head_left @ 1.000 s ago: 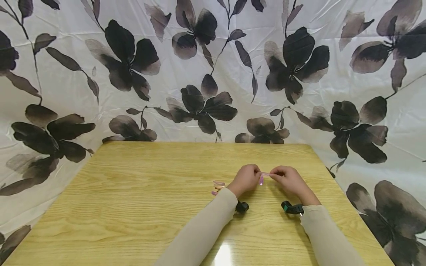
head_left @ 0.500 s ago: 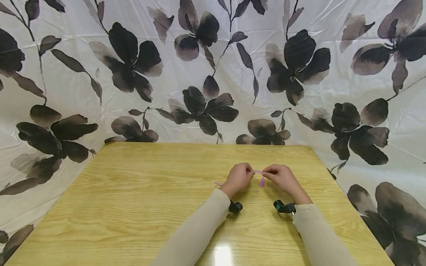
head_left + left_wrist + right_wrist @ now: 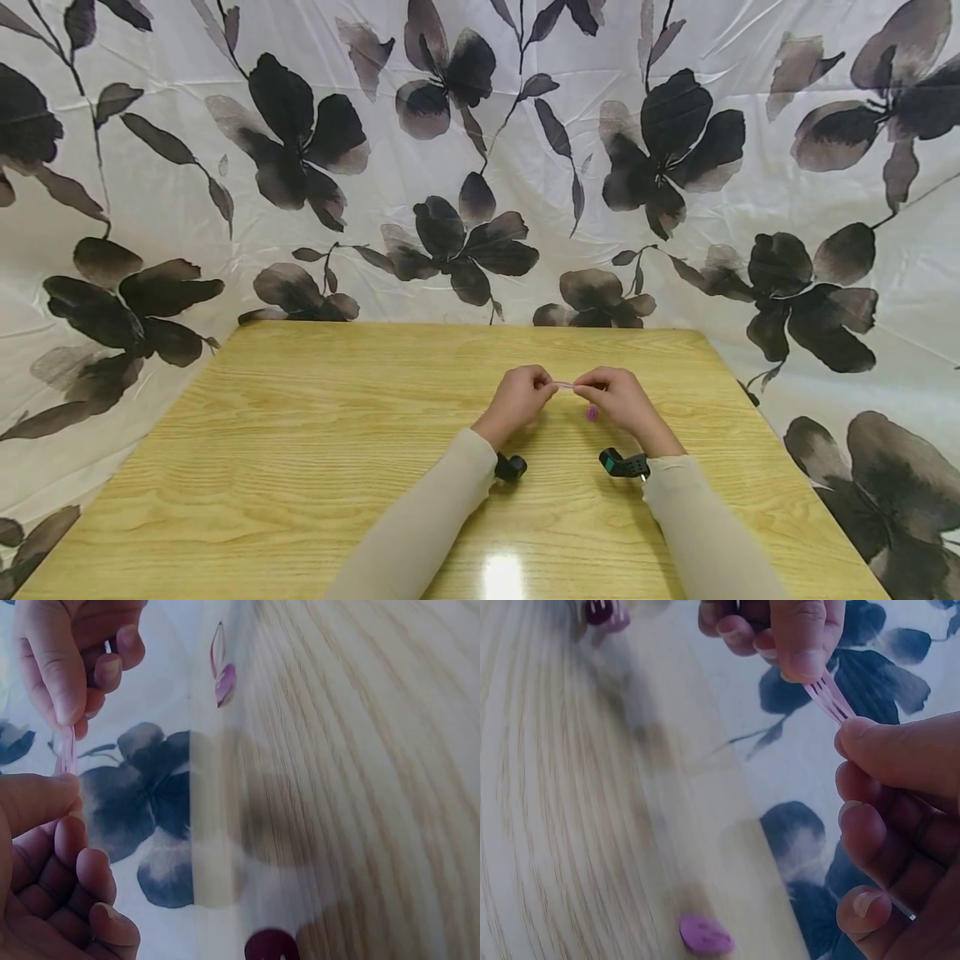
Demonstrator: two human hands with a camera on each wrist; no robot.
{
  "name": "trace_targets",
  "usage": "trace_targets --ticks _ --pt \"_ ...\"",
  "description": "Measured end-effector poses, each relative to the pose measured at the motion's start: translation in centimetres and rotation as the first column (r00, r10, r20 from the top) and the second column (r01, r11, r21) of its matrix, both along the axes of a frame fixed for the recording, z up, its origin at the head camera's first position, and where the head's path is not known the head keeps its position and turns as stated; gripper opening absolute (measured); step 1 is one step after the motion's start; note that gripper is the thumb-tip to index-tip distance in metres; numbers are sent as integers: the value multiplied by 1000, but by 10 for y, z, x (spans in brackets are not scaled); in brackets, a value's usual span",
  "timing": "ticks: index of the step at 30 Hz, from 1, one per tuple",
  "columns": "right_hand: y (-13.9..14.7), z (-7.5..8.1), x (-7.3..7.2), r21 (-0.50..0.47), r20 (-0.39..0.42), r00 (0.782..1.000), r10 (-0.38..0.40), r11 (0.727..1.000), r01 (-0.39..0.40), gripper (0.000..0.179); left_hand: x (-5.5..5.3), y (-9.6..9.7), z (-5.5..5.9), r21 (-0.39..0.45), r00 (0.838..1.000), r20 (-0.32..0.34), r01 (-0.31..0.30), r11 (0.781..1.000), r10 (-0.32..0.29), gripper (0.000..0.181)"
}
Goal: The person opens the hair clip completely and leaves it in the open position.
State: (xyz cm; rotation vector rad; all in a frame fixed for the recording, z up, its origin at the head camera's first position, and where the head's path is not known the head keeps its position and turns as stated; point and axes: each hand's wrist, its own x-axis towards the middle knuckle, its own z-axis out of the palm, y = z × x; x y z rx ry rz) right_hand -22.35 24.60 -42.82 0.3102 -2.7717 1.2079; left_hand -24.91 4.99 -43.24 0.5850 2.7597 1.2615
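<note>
A pale pink snap hair clip (image 3: 564, 385) is stretched between my two hands, level and just above the table. My left hand (image 3: 517, 396) pinches one end of it between thumb and forefinger. The other end sits between the thumb and forefinger of my right hand (image 3: 617, 400). Slots along the hair clip (image 3: 829, 699) show in the right wrist view; its ends are hidden under the fingertips. Below the right hand, a brighter pink hair clip (image 3: 592, 413) lies on the table, also seen as a pink clip (image 3: 225, 684) in the left wrist view.
A dark red rounded piece (image 3: 271, 945) lies on the table at the bottom of the left wrist view. The wooden table (image 3: 300, 467) ends at a floral cloth (image 3: 465, 125) behind it. Each wrist wears a black camera strap (image 3: 624, 463).
Both hands have moved left together, with the pale pink hair clip between them. The small clips beside the left wrist are now covered by the left hand and forearm.
</note>
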Motion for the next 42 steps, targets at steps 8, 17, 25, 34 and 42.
trace_targets --ticks 8,17,25,34,42 --pt "-12 1 -3 -100 89 996 27 995 -18 24 2 -15 0 45 1000 25 -15 999 14 17" --pt "-29 -1 -5 -74 30 998 46 996 -44 16 3 -36 -3 109 998 67 9 994 -16 23" --pt "-42 -4 -8 -90 9 997 80 993 -78 17 1 -51 -10 218 989 137 19 976 -50 28" --pt "-53 -6 -9 -88 6 995 100 991 -99 17 0 -65 -13 288 979 170 56 956 -109 32" --pt "-60 -9 -8 -122 47 994 103 988 -97 17 3 -74 -16 455 902 384 2 890 -198 37"
